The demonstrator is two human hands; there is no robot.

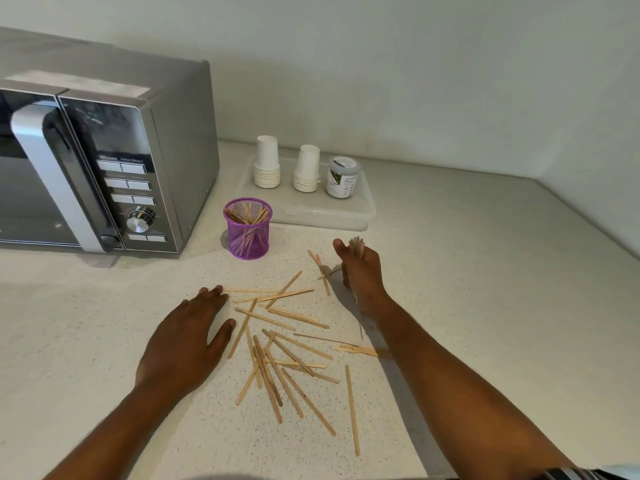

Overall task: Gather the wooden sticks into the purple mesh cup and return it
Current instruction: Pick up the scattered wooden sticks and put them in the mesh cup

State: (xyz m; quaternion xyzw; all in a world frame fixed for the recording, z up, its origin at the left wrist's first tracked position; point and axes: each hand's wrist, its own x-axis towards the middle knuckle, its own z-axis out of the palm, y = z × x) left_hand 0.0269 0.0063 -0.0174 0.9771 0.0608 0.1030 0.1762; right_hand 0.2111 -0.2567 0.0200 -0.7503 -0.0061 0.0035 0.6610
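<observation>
Currently the speckled white counter (467, 271) runs back to a pale wall and meets a second wall in a corner at far right; its right half lies bare. Left side is bounded by a silver microwave (104, 161) whose front corner stands just beside the purple mesh cup (248, 228). Behind the cup sits a clear plastic tray (360, 211) carrying two stacks of white paper cups (266, 162) and a small labelled jar (343, 177).

Purple mesh cup: cylindrical wire mesh, upright on the counter, some flat sticks already leaning inside it. Loose wooden sticks (284, 344): thin, flat, pale wood, scattered crosswise over one another between the two forearms, several overlapping, one lying alone near the front (352, 410).

Left hand (187, 341): palm down, fingers straight and together, lying flat on the counter at the left margin of the scatter, fingertips (216, 291) touching the end of one stick; it holds nothing.

Right hand (360, 268): raised above the far edge of the scatter, right of the cup and well apart from it, fingers curled round a bundle of sticks (356, 245) held roughly upright; bundle tips blurred, thumb out to the left.
</observation>
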